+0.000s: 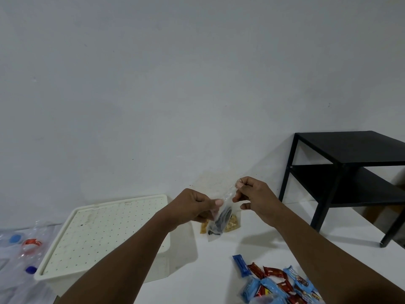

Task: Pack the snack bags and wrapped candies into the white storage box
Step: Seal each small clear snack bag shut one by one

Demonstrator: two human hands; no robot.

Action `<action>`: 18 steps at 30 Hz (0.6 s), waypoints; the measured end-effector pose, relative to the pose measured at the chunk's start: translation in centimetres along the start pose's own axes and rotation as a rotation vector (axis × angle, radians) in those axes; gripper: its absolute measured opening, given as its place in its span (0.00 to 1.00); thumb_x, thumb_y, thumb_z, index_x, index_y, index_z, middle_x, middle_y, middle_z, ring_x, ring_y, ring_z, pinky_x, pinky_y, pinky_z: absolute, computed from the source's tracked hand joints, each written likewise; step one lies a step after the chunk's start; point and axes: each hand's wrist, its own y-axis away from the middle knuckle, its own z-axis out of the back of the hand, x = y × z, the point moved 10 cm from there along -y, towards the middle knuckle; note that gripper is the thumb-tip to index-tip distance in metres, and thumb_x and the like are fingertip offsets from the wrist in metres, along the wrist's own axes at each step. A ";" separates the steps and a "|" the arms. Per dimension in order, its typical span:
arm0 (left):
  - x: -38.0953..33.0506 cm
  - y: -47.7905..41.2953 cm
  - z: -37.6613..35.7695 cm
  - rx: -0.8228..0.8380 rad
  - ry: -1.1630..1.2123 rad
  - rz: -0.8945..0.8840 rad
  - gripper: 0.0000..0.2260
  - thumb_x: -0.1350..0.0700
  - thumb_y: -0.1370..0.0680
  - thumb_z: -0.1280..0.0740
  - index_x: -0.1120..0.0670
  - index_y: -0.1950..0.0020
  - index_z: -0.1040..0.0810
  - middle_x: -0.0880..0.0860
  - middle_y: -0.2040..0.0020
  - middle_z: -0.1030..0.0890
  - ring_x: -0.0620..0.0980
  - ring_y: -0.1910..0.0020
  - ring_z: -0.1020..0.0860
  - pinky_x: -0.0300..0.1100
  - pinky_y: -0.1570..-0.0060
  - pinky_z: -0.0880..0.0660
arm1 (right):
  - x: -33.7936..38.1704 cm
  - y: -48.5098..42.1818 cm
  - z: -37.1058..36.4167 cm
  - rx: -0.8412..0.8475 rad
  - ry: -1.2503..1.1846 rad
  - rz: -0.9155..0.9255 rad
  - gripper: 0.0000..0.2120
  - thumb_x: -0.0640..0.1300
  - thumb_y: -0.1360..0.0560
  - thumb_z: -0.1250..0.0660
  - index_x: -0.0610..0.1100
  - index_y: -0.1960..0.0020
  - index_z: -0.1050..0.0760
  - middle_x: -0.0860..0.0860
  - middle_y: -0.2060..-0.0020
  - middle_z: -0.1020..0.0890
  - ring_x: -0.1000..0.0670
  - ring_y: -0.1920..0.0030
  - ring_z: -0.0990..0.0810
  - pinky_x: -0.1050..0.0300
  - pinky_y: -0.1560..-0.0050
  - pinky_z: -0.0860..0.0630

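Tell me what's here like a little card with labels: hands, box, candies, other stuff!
left hand: pinches the clear bag of dark snacks
right hand: pinches the same bag's top
white storage box: lid on, at the left
wrapped candies: heaped at lower right
yellow snack bags: lying behind the held bag
other: black table, plastic bottles

Head-worn camera looks forward and down, near the hands (192, 206).

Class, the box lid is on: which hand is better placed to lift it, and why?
Left, probably. The left hand sits close beside the lid, while the right hand is farther from it and pinches the top of the clear bag, so it could hold the bag alone.
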 end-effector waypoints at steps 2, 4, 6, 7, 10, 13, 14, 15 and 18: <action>-0.1 -0.2 0.1 -0.017 -0.005 -0.004 0.17 0.46 0.26 0.25 0.62 0.55 0.15 0.61 0.54 0.14 0.53 0.55 0.16 0.46 0.49 0.19 | 0.6 0.1 -0.1 0.027 0.015 0.011 0.07 0.43 0.18 0.38 0.44 0.53 0.24 0.46 0.64 0.20 0.48 0.59 0.17 0.54 0.60 0.25; -0.3 -0.5 0.3 -0.076 -0.024 -0.032 0.15 0.47 0.27 0.24 0.60 0.57 0.17 0.62 0.55 0.14 0.54 0.57 0.16 0.44 0.53 0.19 | 1.2 0.2 -0.4 0.046 0.053 0.028 0.08 0.43 0.18 0.38 0.44 0.54 0.24 0.46 0.63 0.20 0.49 0.59 0.18 0.54 0.59 0.25; -0.7 -0.9 0.3 -0.122 -0.083 -0.094 0.12 0.49 0.26 0.24 0.56 0.61 0.19 0.61 0.58 0.14 0.55 0.59 0.16 0.41 0.59 0.21 | 1.5 0.2 -1.1 0.069 0.092 0.043 0.08 0.43 0.18 0.38 0.44 0.54 0.24 0.46 0.63 0.19 0.49 0.59 0.18 0.54 0.60 0.25; -0.9 -1.1 0.2 -0.138 -0.118 -0.127 0.11 0.50 0.26 0.24 0.56 0.62 0.19 0.60 0.60 0.14 0.55 0.60 0.16 0.41 0.61 0.23 | 1.5 0.2 -1.3 0.072 0.096 0.047 0.08 0.42 0.18 0.38 0.44 0.54 0.24 0.46 0.64 0.19 0.49 0.59 0.18 0.54 0.61 0.25; -0.9 -1.5 0.2 -0.157 -0.165 -0.152 0.12 0.53 0.25 0.25 0.56 0.64 0.22 0.57 0.62 0.14 0.51 0.63 0.16 0.43 0.60 0.23 | 1.3 0.3 -1.3 0.060 0.088 0.047 0.07 0.41 0.18 0.38 0.43 0.53 0.23 0.46 0.64 0.20 0.48 0.59 0.18 0.54 0.62 0.25; -0.9 -1.4 -0.6 -0.076 -0.139 -0.132 0.13 0.51 0.24 0.26 0.54 0.65 0.23 0.59 0.61 0.14 0.55 0.62 0.17 0.43 0.59 0.22 | 1.0 0.4 -1.3 0.076 0.093 0.044 0.07 0.42 0.18 0.38 0.43 0.53 0.23 0.46 0.64 0.19 0.49 0.58 0.18 0.54 0.61 0.24; -0.7 -1.2 -1.1 -0.034 -0.089 -0.096 0.13 0.50 0.24 0.27 0.55 0.63 0.22 0.60 0.60 0.15 0.56 0.60 0.17 0.42 0.59 0.21 | 1.0 0.5 -1.3 0.088 0.091 0.041 0.07 0.42 0.18 0.37 0.42 0.52 0.23 0.46 0.63 0.19 0.49 0.58 0.18 0.54 0.60 0.24; -0.4 -1.1 -1.6 0.008 -0.021 -0.039 0.14 0.46 0.23 0.28 0.55 0.62 0.21 0.58 0.59 0.15 0.57 0.58 0.16 0.43 0.58 0.20 | 1.0 0.6 -1.4 0.106 0.090 0.036 0.07 0.43 0.18 0.37 0.42 0.52 0.23 0.45 0.63 0.19 0.49 0.58 0.18 0.54 0.60 0.24; 0.7 -1.0 -2.1 0.055 0.092 0.108 0.18 0.40 0.22 0.33 0.54 0.57 0.19 0.55 0.56 0.16 0.61 0.51 0.15 0.48 0.56 0.18 | 1.0 0.9 -2.0 0.172 0.074 0.025 0.07 0.45 0.19 0.35 0.41 0.50 0.24 0.44 0.61 0.19 0.48 0.58 0.19 0.57 0.61 0.23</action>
